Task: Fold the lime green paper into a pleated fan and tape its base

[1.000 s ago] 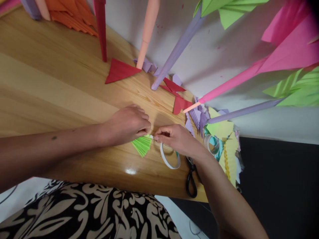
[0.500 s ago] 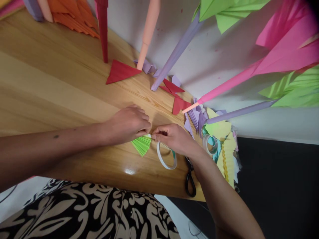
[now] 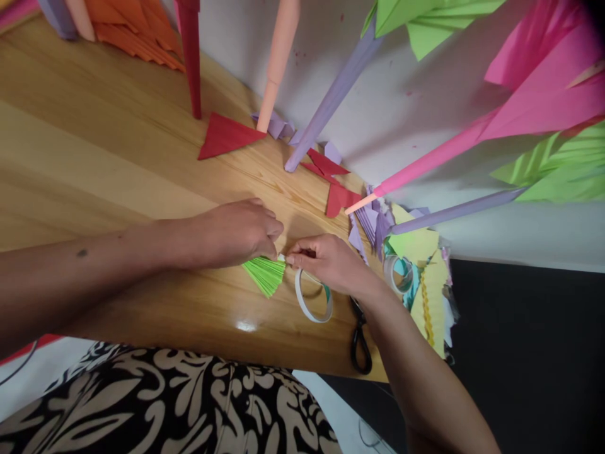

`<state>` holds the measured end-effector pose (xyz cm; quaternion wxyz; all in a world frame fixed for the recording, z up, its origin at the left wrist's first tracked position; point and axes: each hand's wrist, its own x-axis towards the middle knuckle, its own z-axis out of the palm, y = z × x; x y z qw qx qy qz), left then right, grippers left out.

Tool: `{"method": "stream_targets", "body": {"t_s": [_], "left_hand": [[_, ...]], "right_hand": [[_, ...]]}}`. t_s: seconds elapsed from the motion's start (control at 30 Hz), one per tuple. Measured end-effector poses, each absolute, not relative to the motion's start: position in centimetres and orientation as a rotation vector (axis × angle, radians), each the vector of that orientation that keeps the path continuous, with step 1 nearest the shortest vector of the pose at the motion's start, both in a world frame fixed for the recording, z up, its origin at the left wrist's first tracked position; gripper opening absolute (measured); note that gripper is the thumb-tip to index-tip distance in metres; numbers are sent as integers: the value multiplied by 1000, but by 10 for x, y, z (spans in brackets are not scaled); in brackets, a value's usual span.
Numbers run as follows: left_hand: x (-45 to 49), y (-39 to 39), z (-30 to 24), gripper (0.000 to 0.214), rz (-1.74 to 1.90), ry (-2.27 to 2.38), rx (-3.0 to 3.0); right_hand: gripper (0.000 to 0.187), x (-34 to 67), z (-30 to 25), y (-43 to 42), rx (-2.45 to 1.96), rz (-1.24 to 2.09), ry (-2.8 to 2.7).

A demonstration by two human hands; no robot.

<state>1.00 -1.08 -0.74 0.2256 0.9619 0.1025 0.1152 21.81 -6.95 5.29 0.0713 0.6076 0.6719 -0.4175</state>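
Note:
A bright green pleated paper fan (image 3: 265,276) lies on the wooden table, spread towards me. My left hand (image 3: 248,233) is closed over its upper part, fingers curled, hiding some of the pleats. At the fan's narrow corner a small white bit of tape (image 3: 282,257) shows. My right hand (image 3: 324,260) pinches there, thumb against forefinger, at the end of the tape. Just below the right hand a roll of white tape (image 3: 300,296) stands on its edge. Black-handled scissors (image 3: 361,343) lie beside my right forearm, their blades partly hidden by it.
Rolled paper sticks in red, peach, purple and pink (image 3: 435,154) lean on the wall at the back. Red paper scraps (image 3: 230,135) lie along the wall. A clear tape roll (image 3: 397,275) sits among yellow paper pieces (image 3: 428,302) at the table's right end.
My left hand has shifted slightly left, uncovering more of the white tape at the fan's corner. The right hand has barely moved and keeps its pinch.

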Motion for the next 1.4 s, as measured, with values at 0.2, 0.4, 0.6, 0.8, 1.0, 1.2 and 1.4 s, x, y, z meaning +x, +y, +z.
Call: {"method": "stream_targets", "body": {"t_s": [0.2, 0.4, 0.6, 0.8, 1.0, 1.2, 1.4], "left_hand": [[11, -12, -4, 21, 332, 277, 2698], [10, -11, 0, 21, 312, 282, 2684], [10, -11, -3, 20, 318, 286, 2692], [12, -12, 0, 24, 283, 296, 2732], [11, -12, 4, 24, 263, 306, 2707], [11, -11, 2, 28, 284, 339, 2675], [10, -11, 0, 25, 274, 347, 2684]], "right_hand": [[21, 228, 50, -71, 1842, -1360, 1999], [25, 253, 67, -74, 1883, -1396, 1888], [20, 238, 68, -73, 1839, -1465, 1882], [20, 217, 52, -68, 1774, -1468, 1969], [19, 214, 49, -66, 1763, -1433, 2017], [17, 209, 51, -67, 1786, -1330, 2017], [15, 206, 51, -68, 1836, -1251, 1993]]}}
